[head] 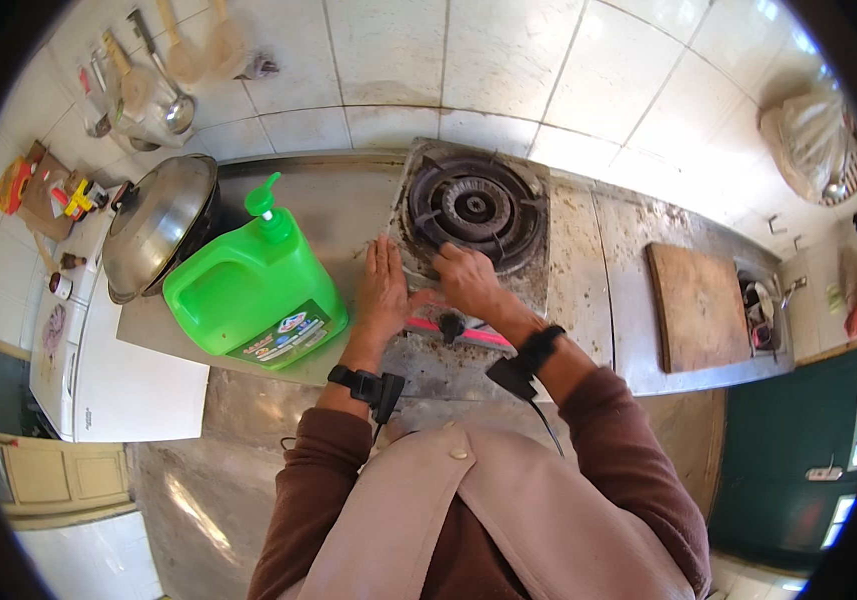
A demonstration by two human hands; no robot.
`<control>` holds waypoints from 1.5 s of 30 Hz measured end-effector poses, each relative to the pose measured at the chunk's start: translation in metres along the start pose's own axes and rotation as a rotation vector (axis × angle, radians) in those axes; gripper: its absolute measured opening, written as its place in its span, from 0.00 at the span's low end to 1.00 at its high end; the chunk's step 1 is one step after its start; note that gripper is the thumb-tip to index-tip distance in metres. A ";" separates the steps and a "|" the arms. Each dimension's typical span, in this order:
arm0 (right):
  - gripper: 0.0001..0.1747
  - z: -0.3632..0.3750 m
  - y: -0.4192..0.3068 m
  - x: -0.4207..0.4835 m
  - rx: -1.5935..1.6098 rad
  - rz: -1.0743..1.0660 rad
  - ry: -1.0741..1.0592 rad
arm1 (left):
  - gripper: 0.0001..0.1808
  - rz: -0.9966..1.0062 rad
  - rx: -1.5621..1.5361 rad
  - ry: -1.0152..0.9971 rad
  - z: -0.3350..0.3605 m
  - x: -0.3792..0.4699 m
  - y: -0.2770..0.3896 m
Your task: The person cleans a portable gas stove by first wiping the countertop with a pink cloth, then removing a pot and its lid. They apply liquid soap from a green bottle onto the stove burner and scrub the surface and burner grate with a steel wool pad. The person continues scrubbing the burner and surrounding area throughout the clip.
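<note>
A single-burner gas stove (410,262) with a grimy metal top stands before me. Its round black burner (477,206) has an iron pan support around it. My left hand (385,289) lies flat along the stove's left edge, fingers stretched out, thumb pointing towards the right hand. Over the front left of the stove top, my right hand (467,279) has its fingers bent down beside the burner ring; whether something small is in them is hidden. Below it, a dark control knob (451,327) sits on the front panel, crossed by a pink strip (492,335).
Left of the stove stands a green pump jug (248,270), with a lidded wok (162,217) behind it. A wooden cutting board (698,307) lies on the right near a sink (762,307) holding dishes. Ladles and spatulas (177,112) hang on the tiled wall.
</note>
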State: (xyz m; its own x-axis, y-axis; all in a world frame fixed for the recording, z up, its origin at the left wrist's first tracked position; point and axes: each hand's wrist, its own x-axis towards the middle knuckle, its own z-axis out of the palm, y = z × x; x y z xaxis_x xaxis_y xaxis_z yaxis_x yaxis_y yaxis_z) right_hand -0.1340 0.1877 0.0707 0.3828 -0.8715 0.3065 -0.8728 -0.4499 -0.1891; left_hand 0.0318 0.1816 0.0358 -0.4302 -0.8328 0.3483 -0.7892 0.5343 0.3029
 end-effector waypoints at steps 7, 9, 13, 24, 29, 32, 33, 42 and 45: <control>0.10 0.003 -0.016 0.038 -0.081 0.001 0.131 | 0.54 -0.007 0.009 -0.017 -0.003 -0.001 0.004; 0.08 -0.002 -0.018 0.037 -0.051 -0.020 0.042 | 0.55 -0.041 -0.025 -0.011 -0.006 -0.002 0.008; 0.06 -0.008 -0.012 0.016 -0.015 -0.058 -0.029 | 0.56 -0.088 -0.038 -0.011 -0.007 -0.006 0.011; 0.04 -0.011 -0.016 0.030 -0.062 0.005 -0.157 | 0.60 -0.125 -0.074 0.026 -0.003 -0.005 0.013; 0.05 -0.004 -0.013 0.022 -0.068 -0.090 0.052 | 0.60 -0.097 -0.065 0.035 0.001 -0.005 0.012; 0.06 0.002 -0.008 0.043 -0.089 0.016 -0.004 | 0.58 -0.077 -0.139 0.063 0.003 -0.005 0.008; 0.06 0.001 -0.006 0.055 -0.043 -0.048 0.013 | 0.56 -0.045 -0.173 0.083 0.002 -0.006 0.004; 0.21 -0.045 0.010 -0.018 0.119 -0.066 0.019 | 0.30 0.121 -0.221 0.140 -0.016 -0.049 -0.010; 0.24 -0.037 0.000 -0.029 0.135 -0.187 -0.030 | 0.24 0.111 -0.278 0.229 -0.014 -0.051 -0.008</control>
State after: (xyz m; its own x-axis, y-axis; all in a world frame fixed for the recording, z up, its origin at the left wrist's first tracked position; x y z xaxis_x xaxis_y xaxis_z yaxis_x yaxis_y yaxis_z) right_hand -0.1566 0.2199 0.0963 0.5444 -0.7752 0.3205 -0.7382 -0.6242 -0.2557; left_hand 0.0662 0.2224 0.0286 -0.3725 -0.7306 0.5722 -0.5807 0.6645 0.4704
